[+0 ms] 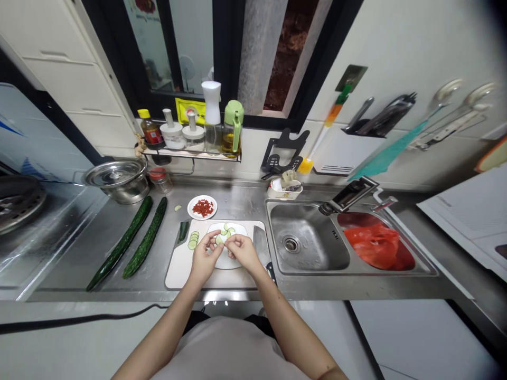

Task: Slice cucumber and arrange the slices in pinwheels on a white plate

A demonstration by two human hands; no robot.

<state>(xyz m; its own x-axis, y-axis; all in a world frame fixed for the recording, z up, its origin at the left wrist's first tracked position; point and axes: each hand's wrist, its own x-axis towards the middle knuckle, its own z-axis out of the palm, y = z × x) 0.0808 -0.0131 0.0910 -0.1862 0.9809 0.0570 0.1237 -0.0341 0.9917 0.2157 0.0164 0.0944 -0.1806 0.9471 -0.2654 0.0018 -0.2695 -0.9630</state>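
Note:
My left hand (205, 257) is closed, with a thin pale-green cucumber slice (219, 239) between thumb and index finger. Close on its right, my right hand (243, 251) pinches at the edge of this slice; its fingertips partly hide what they grip. Both hands are over a white plate (232, 263), where several cucumber slices (227, 229) lie fanned at the far side. Beneath the plate is a pale cutting board (178, 274). A row of cucumber slices (193, 240) and a dark green cucumber piece (183, 231) rest on its left, a knife (260, 247) on its right.
Two whole cucumbers (121, 243) lie left of the board. Behind it stands a small dish of chopped red bits (203, 207). A lidded steel pot (119, 179) is back left. The double sink (309, 237), with a red bag (374, 245), is right. Bottles line a shelf (190, 153).

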